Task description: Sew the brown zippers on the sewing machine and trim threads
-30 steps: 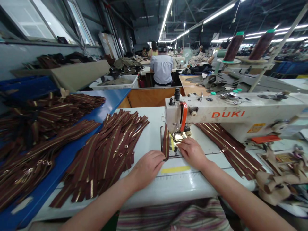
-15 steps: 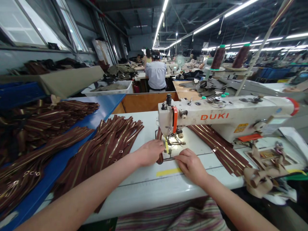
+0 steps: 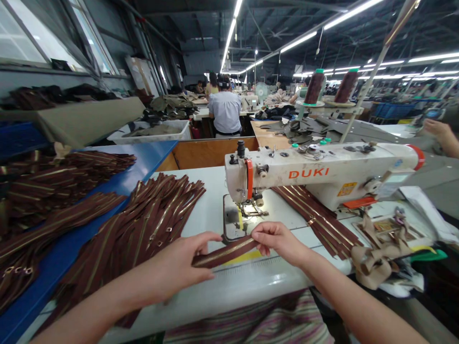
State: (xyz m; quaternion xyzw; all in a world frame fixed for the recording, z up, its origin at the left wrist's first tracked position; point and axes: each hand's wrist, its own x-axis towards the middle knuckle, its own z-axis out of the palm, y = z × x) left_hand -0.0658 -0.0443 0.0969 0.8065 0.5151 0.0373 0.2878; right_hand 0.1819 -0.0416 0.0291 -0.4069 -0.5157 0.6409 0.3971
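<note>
Brown zipper (image 3: 225, 252) apparently between both hands (image 3: 177, 270) (image 3: 278, 241)

left hand (image 3: 182, 267): low in the middle of the frame, fingers reach right, thumb on top | right hand (image 3: 278, 241): just right of center, fingers curled in a pinch | left arm (image 3: 89, 313): bare, comes from bottom left corner | right arm (image 3: 355, 296): bare, comes from bottom right corner

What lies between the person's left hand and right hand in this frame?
In the head view, a brown zipper with brass teeth spans the stretch between the left hand and the right hand, held by both.
</note>
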